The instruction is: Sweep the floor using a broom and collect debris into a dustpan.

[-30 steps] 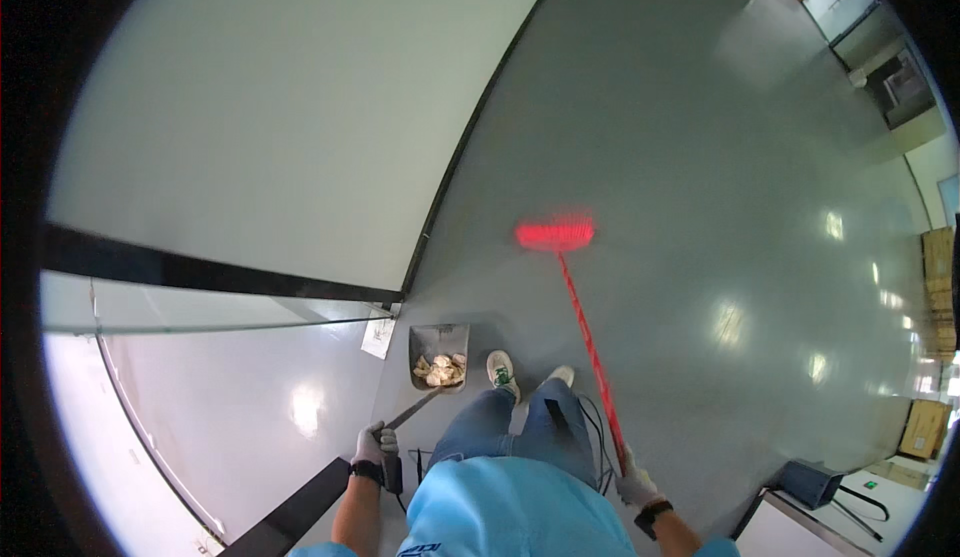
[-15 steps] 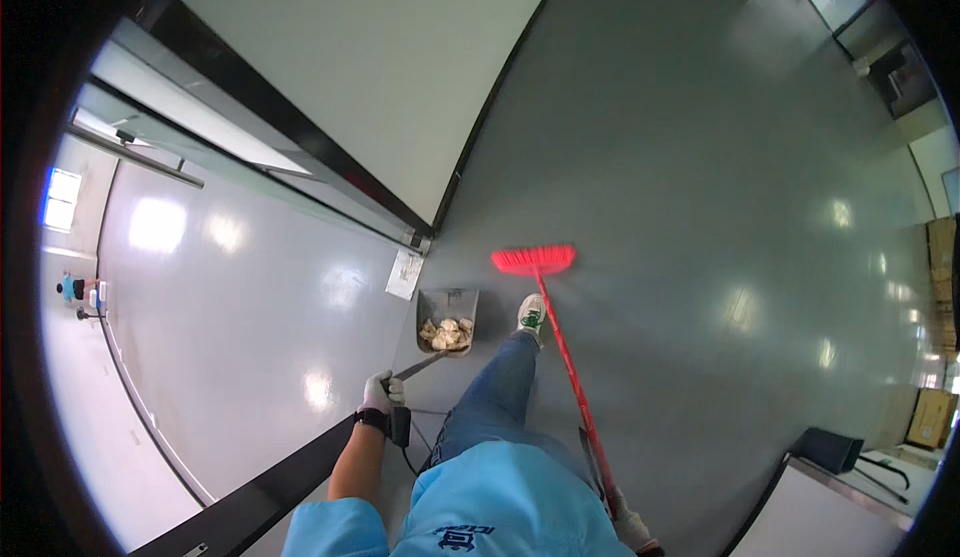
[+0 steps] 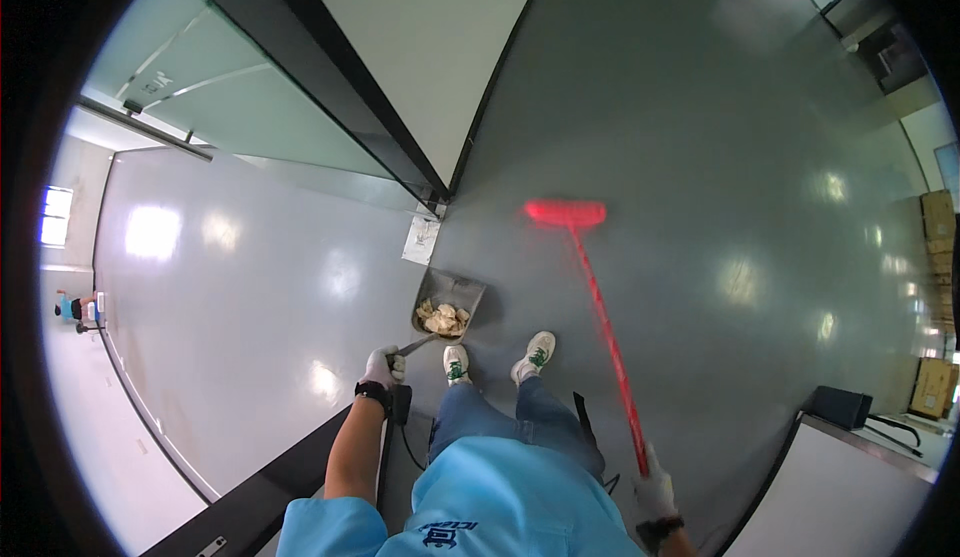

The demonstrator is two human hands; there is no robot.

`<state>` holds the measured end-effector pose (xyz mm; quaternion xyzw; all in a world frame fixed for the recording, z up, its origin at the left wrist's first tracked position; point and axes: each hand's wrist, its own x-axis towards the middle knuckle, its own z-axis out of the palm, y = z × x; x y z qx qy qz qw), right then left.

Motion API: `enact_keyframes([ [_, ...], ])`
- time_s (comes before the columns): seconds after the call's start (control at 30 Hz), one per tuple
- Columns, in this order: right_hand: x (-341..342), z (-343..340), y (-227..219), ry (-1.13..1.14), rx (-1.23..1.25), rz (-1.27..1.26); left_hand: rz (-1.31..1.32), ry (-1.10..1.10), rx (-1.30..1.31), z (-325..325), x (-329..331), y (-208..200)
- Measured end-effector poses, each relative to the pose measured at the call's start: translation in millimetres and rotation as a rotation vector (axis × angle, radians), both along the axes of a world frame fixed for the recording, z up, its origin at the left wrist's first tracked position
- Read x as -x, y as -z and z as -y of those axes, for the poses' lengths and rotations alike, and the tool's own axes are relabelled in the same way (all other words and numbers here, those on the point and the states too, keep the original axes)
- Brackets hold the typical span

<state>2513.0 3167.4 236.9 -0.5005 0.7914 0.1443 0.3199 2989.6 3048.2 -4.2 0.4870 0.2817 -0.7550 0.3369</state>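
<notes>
The broom (image 3: 567, 214) is bright red, the dustpan (image 3: 448, 285) grey, its scraps (image 3: 443, 318) cream, the shirt (image 3: 505, 502) light blue, the jeans (image 3: 482, 417) darker, the shoes (image 3: 545, 342) white with green laces (image 3: 539, 357).

Glare on floor (image 3: 720, 197), blurry broom head (image 3: 566, 214)

Near a glass door (image 3: 255, 107), the gloved left hand (image 3: 382, 367) gripped a grey dustpan (image 3: 447, 285) of crumpled off-white scraps (image 3: 442, 318) while the gloved right hand (image 3: 656, 494) held a red broom (image 3: 603, 327).

Bright reflections (image 3: 740, 282) dot the glossy grey floor (image 3: 690, 147) beside a pale wall (image 3: 435, 42).
</notes>
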Motion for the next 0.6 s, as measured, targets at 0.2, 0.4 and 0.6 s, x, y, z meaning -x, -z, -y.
enact_keyframes([
  [0.2, -91.2, 69.5, 11.7, 0.298, -0.011, 0.110, 0.184, 0.255, 0.041, -1.7, -45.5, -16.0],
  [0.4, -177.0, 23.5, 1.5, 0.532, -0.187, 0.336, 0.178, 0.322, 0.062, 15.0, -61.7, 2.9],
  [0.6, -209.7, -76.9, -40.2, 0.375, -0.197, 0.431, 0.199, 0.354, 0.143, 26.1, -62.9, 8.4],
])
